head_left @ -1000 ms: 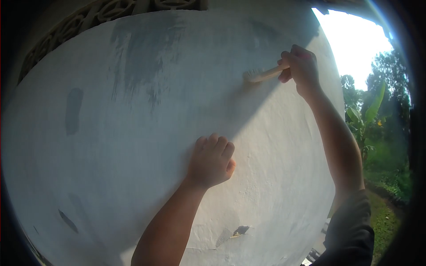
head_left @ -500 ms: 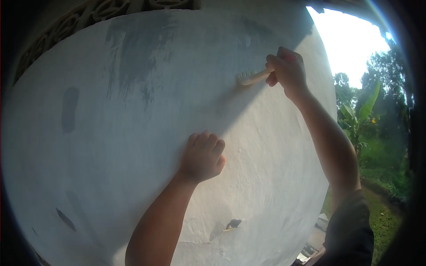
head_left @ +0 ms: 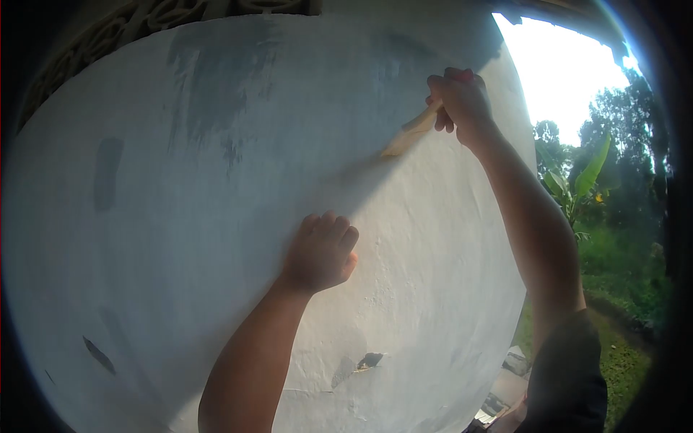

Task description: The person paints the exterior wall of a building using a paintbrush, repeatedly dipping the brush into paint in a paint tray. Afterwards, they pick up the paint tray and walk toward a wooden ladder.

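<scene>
My right hand (head_left: 460, 99) is raised high and grips a pale brush (head_left: 408, 133) whose bristle end points down-left and touches the white plastered wall (head_left: 180, 238). My left hand (head_left: 318, 252) rests on the wall lower down, near the middle, its fingers curled with nothing in them. Grey unpainted patches (head_left: 209, 86) show on the wall's upper left, and a small chipped spot (head_left: 368, 359) sits below my left hand.
A carved decorative band (head_left: 144, 18) runs along the top of the wall. The wall's edge is on the right, and beyond it lie bright sky, trees with a banana plant (head_left: 577, 187) and grass (head_left: 621, 289).
The brush tilted from nearly level to pointing down-left, its tip lower on the wall. My right hand rose slightly and shifted left. My left hand stayed on the wall.
</scene>
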Demonstrator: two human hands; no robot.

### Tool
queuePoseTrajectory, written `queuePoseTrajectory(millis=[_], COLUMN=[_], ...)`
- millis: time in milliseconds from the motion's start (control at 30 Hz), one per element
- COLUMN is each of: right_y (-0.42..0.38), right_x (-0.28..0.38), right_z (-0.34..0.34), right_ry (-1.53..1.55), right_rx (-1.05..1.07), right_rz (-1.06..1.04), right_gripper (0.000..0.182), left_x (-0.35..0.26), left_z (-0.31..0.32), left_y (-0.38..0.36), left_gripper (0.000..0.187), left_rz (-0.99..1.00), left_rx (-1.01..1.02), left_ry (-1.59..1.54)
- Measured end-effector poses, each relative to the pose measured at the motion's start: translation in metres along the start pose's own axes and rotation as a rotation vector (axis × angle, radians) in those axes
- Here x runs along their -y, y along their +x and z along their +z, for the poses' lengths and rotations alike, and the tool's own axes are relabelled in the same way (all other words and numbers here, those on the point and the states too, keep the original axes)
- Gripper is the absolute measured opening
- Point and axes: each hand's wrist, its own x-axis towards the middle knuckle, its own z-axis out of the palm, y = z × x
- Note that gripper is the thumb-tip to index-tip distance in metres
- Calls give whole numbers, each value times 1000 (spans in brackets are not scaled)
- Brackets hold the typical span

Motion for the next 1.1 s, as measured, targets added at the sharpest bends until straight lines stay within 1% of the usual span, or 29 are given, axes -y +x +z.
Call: queuePoseTrajectory(millis=[33, 67, 133, 167, 233, 267, 300, 333, 367, 400, 433, 467, 500, 567, 600, 667, 733, 767, 800, 867, 900, 967, 1033, 1100], right_y=[6, 15, 44, 61, 99, 111, 121, 117, 111, 86, 57, 26, 8, -47, -70, -83, -58, -39, -14, 57, 68, 78, 37, -30], right_x=[3, 5, 9, 11, 4, -15, -54, -75, -97, -109, -123, -144, -69, -84, -77, -58, -34, -22, -13, -19, -28, -43, -58, -78], right_z=[-6, -7, -2, 2, 16, 20, 25, 32, 38, 46, 51, 45, 13, -7, -12, -18, -14, -7, 0, 13, 20, 31, 34, 25], right_ry=[30, 36, 302, 319, 752, 770, 11, -792, -787, -61, 632, 574, 510, 286, 200, 208, 404, 424, 444, 576, 582, 277, 556, 408], right_rx=[-52, -50, -282, -279, -261, -260, -438, -573, -575, -413, -222, -164, -100, -11, 6, -23, -55, -120, -182, -186, -187, -272, -247, -171], right_rz=[-23, -21, -213, -209, -337, -325, -674, -959, -951, -701, -396, -363, -337, -279, -276, -242, -259, -326, -391, -541, -541, -472, -301, -343], right_gripper=[16, 16, 13, 13, 12, 12, 12, 12, 12, 11, 13, 14, 15, 16, 16, 15, 12, 9, 10, 15, 15, 14, 13, 14], left_x=[1, 0, 0, 0, -1, 0, 0, 0, -1, -2, -4, -5, 1, -1, -1, -2, 0, 1, 1, 0, 0, 0, 0, 0], left_z=[-1, -2, -1, -2, -1, -2, 10, 22, 35, 46, 58, 68, -2, 0, 0, 1, 2, 2, 2, 1, 2, 2, 1, 1], left_y=[0, -1, 0, 0, 1, -1, -9, -17, -24, -33, -42, -50, 0, 2, 3, 2, 0, 0, 1, -1, -1, 1, 0, -1], left_gripper=[22, 22, 21, 21, 19, 19, 19, 19, 19, 19, 19, 19, 19, 19, 19, 19, 19, 19, 19, 19, 19, 19, 19, 18], left_rz=[12, 12, -41, -39, -116, -117, -92, -63, -60, -62, -67, -67, -81, -96, -97, -92, -101, -100, -94, -91, -93, -89, -100, -101], left_rx=[8, 13, 25, 36, 10, 27, 33, 32, 41, 29, 13, 15, 33, 44, 39, 43, 29, 28, 23, 24, 15, 6, 18, 12], left_ry=[10, 14, 1, 15, -6, 6, 8, 7, 9, 11, 11, 2, 10, -3, 10, 14, 17, 23, 18, 20, 20, 21, 13, -21])
